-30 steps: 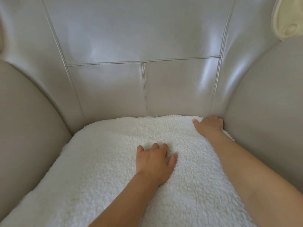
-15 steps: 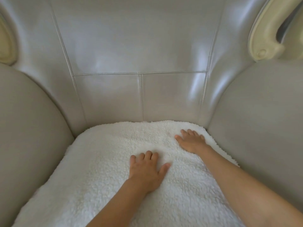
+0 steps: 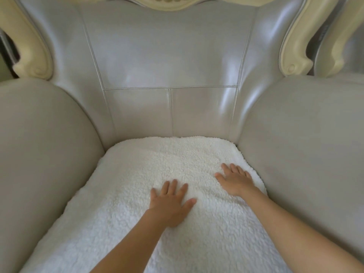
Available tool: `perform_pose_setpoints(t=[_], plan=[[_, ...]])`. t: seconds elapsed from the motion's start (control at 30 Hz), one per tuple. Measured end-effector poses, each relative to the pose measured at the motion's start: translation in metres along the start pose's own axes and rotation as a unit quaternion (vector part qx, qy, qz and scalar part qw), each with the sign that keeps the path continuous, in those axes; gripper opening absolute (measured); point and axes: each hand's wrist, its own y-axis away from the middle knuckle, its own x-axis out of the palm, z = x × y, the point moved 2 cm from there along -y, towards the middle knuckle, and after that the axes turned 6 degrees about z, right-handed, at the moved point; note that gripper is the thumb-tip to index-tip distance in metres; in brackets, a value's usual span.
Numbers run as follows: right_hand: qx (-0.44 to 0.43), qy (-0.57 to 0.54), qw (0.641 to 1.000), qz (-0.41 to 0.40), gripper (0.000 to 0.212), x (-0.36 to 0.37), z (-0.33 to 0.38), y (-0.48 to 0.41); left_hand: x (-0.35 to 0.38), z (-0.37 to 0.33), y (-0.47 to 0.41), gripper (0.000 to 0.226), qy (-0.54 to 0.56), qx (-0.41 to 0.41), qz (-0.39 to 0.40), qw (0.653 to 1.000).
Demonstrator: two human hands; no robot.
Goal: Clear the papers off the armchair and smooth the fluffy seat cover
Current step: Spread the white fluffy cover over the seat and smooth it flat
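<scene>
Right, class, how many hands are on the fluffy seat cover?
2. Left hand flat on the middle of the seat cover; right hand flat near its right edge.

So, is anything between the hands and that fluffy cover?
Nothing visible. The left hand and right hand both lie flat, directly on the fluffy seat cover; no papers show on it.

The single view comes from the person's head, facing forward and steeply down into the armchair [image 3: 177,56] from its front. It is close: the seat cover [image 3: 137,164] fills the lower middle, and both forearms enter from the bottom edge, with the left hand [image 3: 171,201] and right hand [image 3: 236,179] near centre. The wide lens bows the armrests [image 3: 39,144] outward. The carved top rail [image 3: 167,1] is cut off at the upper edge and seems slightly blurred.
</scene>
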Motion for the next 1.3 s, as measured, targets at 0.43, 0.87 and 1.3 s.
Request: perform_pose_setpoints(t=[0.43, 0.87, 1.3], plan=[[-0.153, 0.033, 0.987, 0.023, 0.06, 0.016, 0.096, 0.02, 0.005, 0.078, 0.024, 0.064, 0.052, -0.17, -0.042, 0.983], [0.07, -0.01, 0.997, -0.033, 0.068, 0.003, -0.003, 0.003, 0.008, 0.082, 0.024, 0.067, 0.059, -0.163, -0.049, 0.984], [-0.168, 0.009, 0.985, -0.048, 0.057, 0.002, 0.136, -0.035, -0.038, 0.072, -0.074, 0.056, 0.019, -0.058, -0.143, 0.988]])
